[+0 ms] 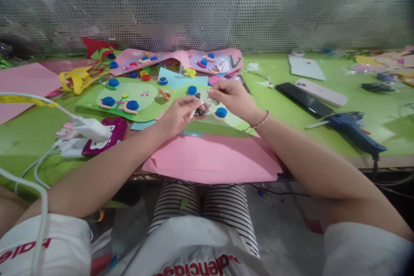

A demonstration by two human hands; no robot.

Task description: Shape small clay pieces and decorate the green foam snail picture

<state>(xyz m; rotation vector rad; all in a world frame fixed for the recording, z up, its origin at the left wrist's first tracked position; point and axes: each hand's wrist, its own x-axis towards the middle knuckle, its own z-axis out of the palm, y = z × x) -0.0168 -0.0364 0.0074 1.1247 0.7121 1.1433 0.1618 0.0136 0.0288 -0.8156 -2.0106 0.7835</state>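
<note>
My left hand is closed, fingertips pinched at what looks like a small clear plastic bag with dark bits in it. A tiny white piece shows by those fingertips. My right hand is closed in a pinch at the bag's upper right; what lies between its thumb and finger is too small to make out. Both hands are over a green card with a pale oval. On that card sit blue-topped clay snail shapes, one just below the right hand and a blue disc above the left fingertips.
Pink sheets lie at the near edge. On the right are a blue glue gun, a black phone and a pale phone. A purple power strip with plugs and cables stands left. Perforated metal closes off the back.
</note>
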